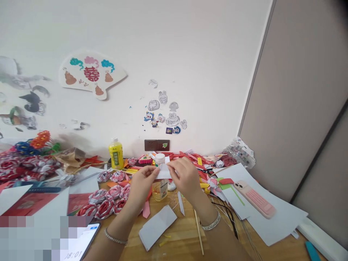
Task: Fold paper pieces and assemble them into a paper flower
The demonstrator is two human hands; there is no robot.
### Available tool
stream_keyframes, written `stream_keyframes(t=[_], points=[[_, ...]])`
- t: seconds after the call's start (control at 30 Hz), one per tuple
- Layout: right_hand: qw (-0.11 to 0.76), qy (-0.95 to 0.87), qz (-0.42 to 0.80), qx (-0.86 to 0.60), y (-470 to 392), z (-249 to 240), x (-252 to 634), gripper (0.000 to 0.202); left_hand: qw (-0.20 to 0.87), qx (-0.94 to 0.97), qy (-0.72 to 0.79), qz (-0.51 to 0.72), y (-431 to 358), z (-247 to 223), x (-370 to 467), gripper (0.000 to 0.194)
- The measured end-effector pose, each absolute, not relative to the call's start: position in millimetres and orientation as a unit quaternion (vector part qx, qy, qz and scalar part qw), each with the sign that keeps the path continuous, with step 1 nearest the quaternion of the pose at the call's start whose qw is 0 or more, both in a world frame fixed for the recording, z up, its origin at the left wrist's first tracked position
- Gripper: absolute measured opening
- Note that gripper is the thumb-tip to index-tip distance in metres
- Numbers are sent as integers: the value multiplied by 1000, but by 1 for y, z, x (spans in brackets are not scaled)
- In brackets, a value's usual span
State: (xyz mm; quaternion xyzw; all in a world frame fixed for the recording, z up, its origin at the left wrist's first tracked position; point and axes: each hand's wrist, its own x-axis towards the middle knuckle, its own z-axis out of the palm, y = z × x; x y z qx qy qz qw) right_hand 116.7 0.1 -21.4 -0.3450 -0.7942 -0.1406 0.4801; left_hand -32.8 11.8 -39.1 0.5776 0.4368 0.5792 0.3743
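The wooden surface [187, 235] carries all items. A large white sheet [274, 232] lies along the right edge of the surface, one corner directed toward the near right. A cluster of red-and-white rosettes [104, 209] occupies the left part, beside the left forearm. The left hand [144, 181] and the right hand [186, 177] are raised over the middle of the surface, toward the far edge; each pinches a small white paper piece [164, 173] between thumb and fingers, left hand at the left end, right hand at the right end. The yellow bottle [116, 155] stands upright near the far edge, left of centre. A pink-cased phone [257, 199] rests on the large white sheet, camera end toward the far left. A white paper stack [158, 226] lies flat between the forearms, long axis running from near left to far right. The small white paper piece is held clear of the surface; its long axis runs left to right, approximately parallel to the far edge, one end pointing to each hand. A white-capped container [160, 158] stands behind it, partly hidden. A thin wooden stick [198, 232] lies right of the stack, pointing from the far side toward the near edge.
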Motion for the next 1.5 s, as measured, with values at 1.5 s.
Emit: stream_keyframes(t=[1.5], points=[[572, -691, 202, -394, 9, -31, 103, 7, 518, 503, 379, 578, -1, -27, -25, 23]])
